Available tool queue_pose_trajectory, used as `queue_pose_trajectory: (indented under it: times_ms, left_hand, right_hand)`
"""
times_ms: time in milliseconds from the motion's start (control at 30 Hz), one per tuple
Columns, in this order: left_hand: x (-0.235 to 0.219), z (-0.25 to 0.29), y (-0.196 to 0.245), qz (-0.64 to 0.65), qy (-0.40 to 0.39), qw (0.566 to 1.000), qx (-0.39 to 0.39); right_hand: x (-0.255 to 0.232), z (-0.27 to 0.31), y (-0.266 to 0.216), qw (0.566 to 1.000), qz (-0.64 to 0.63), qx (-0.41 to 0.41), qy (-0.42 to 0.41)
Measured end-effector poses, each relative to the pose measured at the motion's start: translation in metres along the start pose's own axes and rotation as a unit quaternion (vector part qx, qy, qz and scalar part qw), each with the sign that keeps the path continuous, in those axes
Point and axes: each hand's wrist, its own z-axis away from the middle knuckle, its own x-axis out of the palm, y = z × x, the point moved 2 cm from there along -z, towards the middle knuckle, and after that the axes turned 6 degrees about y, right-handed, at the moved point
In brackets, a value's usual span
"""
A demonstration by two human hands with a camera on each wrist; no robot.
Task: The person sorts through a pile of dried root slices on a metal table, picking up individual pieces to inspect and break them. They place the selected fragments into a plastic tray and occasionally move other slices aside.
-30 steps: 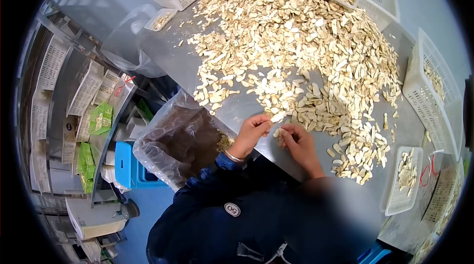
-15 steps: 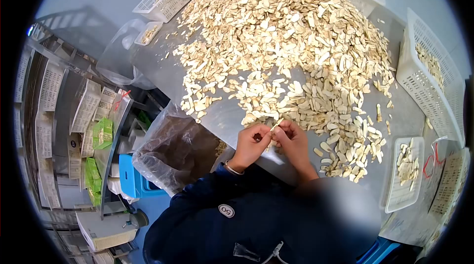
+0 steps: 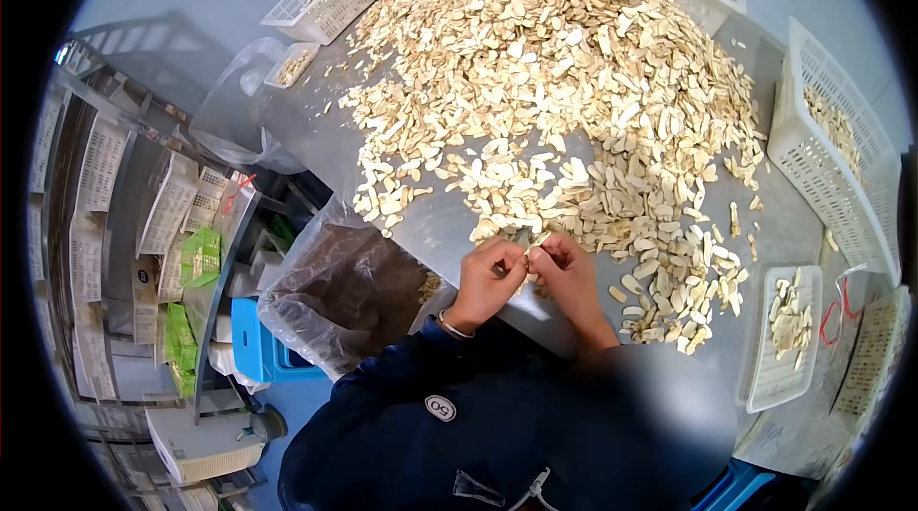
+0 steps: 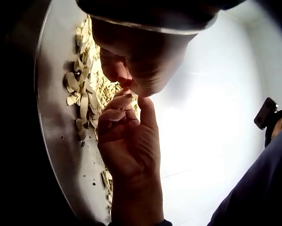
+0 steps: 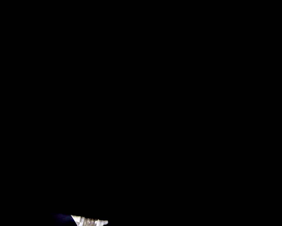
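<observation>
At the front edge of the metal table [image 3: 430,234], both hands meet over a small pale dried slice [image 3: 539,240]. The left hand [image 3: 486,283], a band at its wrist, pinches at the slice with thumb and forefinger bent into a ring. From the other side the right hand [image 3: 571,283] holds the slice between thumb and fingers. In the left wrist view the left hand [image 4: 141,59] is above, its fingertips meeting those of the right hand [image 4: 131,150]; fingers hide most of the slice there. Just beyond lies a large heap of similar slices [image 3: 535,71]. The right wrist view is nearly all black.
A plastic-lined bin [image 3: 335,272] stands below the table edge at left, beside a blue stool [image 3: 247,339]. White perforated baskets [image 3: 832,195] line the right and back. A shallow white tray [image 3: 765,377] with slices lies at right. Racks with baskets [image 3: 100,172] stand far left.
A second ago the hands were slightly apart, each with a pale piece at its fingertips. They have come together on one slice. The head view has shifted slightly.
</observation>
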Motion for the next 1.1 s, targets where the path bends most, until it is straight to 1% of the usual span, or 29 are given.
queue_pose_trajectory:
  times_ms: [167, 267, 333, 400, 433, 467, 500, 533, 567, 667, 767, 833, 867, 900, 967, 1000, 1033, 1067, 1100]
  left_hand:
    - [-0.001, 0.002, -0.001, 0.003, 0.003, 1.0, -0.001]
    - [-0.001, 0.002, -0.003, 0.002, 0.004, 1.0, 0.005]
    - [-0.001, 0.003, -0.007, 0.004, 0.004, 1.0, 0.009]
    - [0.0, 0.006, -0.023, 0.115, -0.005, 0.985, -0.127]
    - [0.001, 0.008, -0.028, 0.169, -0.01, 0.966, -0.194]
    - [0.001, 0.008, -0.033, 0.249, -0.017, 0.932, -0.263]
    - [-0.001, 0.003, -0.03, 0.325, -0.024, 0.886, -0.329]
    - [-0.002, 0.0, -0.029, 0.398, -0.031, 0.829, -0.391]
    - [-0.003, -0.001, -0.033, 0.448, -0.049, 0.799, -0.399]
    - [-0.005, -0.002, -0.028, 0.497, -0.038, 0.753, -0.431]
    - [-0.004, 0.0, -0.031, 0.501, -0.051, 0.75, -0.428]
    - [-0.001, 0.004, -0.03, 0.422, -0.07, 0.808, -0.406]
    - [0.001, 0.007, -0.029, 0.381, -0.078, 0.833, -0.392]
    - [0.002, 0.009, -0.027, 0.356, -0.127, 0.858, -0.348]
    - [0.003, 0.013, -0.02, 0.299, -0.185, 0.889, -0.293]
    - [0.003, 0.013, -0.01, 0.269, -0.213, 0.901, -0.265]
    - [-0.004, 0.01, 0.002, 0.231, -0.205, 0.904, -0.296]
    - [-0.011, 0.007, -0.006, 0.176, -0.174, 0.938, -0.242]
    - [-0.018, 0.004, -0.021, 0.119, -0.142, 0.965, -0.187]
  right_hand:
    - [0.001, 0.0, 0.002, 1.0, 0.006, -0.006, 0.005]
    - [-0.002, -0.001, 0.005, 1.0, -0.003, -0.014, -0.02]
    - [-0.001, 0.0, 0.002, 1.0, 0.004, -0.007, -0.019]
    - [0.0, 0.001, 0.0, 1.0, -0.001, -0.007, -0.012]
    - [0.001, 0.001, -0.001, 1.0, -0.009, -0.011, -0.007]
    - [0.001, 0.002, -0.001, 1.0, -0.017, -0.015, -0.001]
    - [-0.001, 0.001, 0.003, 0.999, 0.016, -0.034, 0.016]
    - [-0.005, -0.001, 0.01, 0.997, 0.048, -0.052, 0.032]
    - [-0.008, -0.002, 0.015, 0.993, 0.081, -0.071, 0.049]
    - [-0.004, 0.01, -0.023, 0.967, 0.206, -0.114, 0.102]
    - [-0.003, 0.009, -0.028, 0.937, 0.199, -0.216, 0.188]
    - [-0.008, 0.004, -0.013, 0.976, 0.095, -0.153, 0.122]
    - [-0.01, 0.003, -0.007, 0.988, 0.042, -0.119, 0.086]
    - [-0.01, 0.003, -0.003, 0.995, 0.024, -0.086, 0.05]
    - [-0.01, 0.003, 0.001, 0.999, -0.012, -0.02, -0.023]
    - [-0.012, 0.002, 0.001, 1.0, -0.012, -0.001, -0.008]
    - [-0.016, 0.001, 0.0, 1.0, -0.011, 0.019, 0.008]
    - [-0.017, 0.002, -0.001, 0.999, -0.011, 0.039, 0.025]
    - [-0.014, 0.005, -0.009, 0.996, -0.062, 0.058, 0.022]
